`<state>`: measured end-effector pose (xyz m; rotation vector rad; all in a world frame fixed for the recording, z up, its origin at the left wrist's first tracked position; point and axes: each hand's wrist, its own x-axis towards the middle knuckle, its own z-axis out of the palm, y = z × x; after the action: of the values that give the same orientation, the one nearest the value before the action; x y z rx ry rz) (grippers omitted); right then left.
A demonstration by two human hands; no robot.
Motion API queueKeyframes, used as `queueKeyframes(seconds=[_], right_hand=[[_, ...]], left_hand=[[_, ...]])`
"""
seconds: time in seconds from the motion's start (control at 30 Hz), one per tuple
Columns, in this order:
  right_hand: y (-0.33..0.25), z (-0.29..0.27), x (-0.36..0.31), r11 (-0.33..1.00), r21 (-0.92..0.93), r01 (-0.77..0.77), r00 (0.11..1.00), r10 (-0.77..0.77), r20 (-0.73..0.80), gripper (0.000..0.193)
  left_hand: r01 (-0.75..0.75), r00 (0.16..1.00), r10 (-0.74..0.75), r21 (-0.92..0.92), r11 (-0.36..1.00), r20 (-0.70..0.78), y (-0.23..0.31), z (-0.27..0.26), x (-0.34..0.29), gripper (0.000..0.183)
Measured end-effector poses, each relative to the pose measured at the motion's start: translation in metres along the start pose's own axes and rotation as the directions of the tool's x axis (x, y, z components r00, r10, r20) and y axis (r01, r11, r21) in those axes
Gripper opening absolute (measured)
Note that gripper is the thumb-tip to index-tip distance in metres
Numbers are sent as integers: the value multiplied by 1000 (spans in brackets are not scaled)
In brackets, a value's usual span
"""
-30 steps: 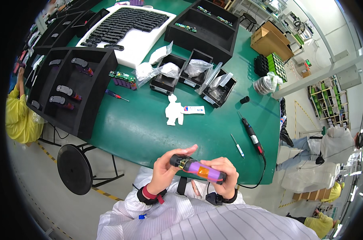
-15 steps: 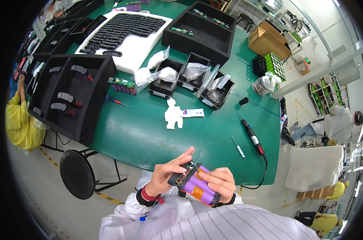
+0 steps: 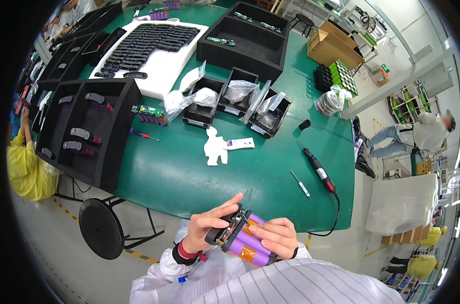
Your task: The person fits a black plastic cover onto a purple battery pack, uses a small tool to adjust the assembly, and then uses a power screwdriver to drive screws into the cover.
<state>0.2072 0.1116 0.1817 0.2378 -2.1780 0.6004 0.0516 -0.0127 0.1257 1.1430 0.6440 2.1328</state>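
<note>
Close to my body, over the table's near edge, I hold a battery pack (image 3: pixel 241 245) of purple cells with orange tape patches. My left hand (image 3: pixel 204 226) is closed round its left end, where a black plastic cover (image 3: pixel 217 235) sits against the pack; wires and part of a circuit board show between cover and cells. That hand's index finger points up and away. My right hand (image 3: pixel 276 236) grips the cells from the right, fingers across their upper side. The thumbs and the underside of the pack are hidden.
On the green table (image 3: pixel 169 172) lie an electric screwdriver (image 3: pixel 318 169), a small white-handled tool (image 3: pixel 301 184), a glue tube (image 3: pixel 239 144), white tissue (image 3: pixel 214 147) and a red screwdriver (image 3: pixel 144 134). Black parts bins (image 3: pixel 199 117) and a divided black tray (image 3: pixel 108 147) stand beyond. A stool (image 3: pixel 101 228) is at left.
The pack has turned slightly in my hands, showing more of the circuit board end. The view has shifted a little. A person at the far right has straightened up.
</note>
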Motion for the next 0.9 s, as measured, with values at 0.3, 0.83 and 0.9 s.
queueKeyframes(seconds=[0.3,0.83,0.9], right_hand=[[-3,-6,0,997,14,-81,996,81,-25,40],[1,-15,7,982,156,-105,994,100,36,31],[-1,-17,10,977,157,-144,986,129,102,22]], left_hand=[[85,986,-81,23,996,-145,5,0,7,34],[320,940,-339,-235,918,-47,0,1,-13,37],[316,943,-331,-225,922,-33,0,0,-13,36]])
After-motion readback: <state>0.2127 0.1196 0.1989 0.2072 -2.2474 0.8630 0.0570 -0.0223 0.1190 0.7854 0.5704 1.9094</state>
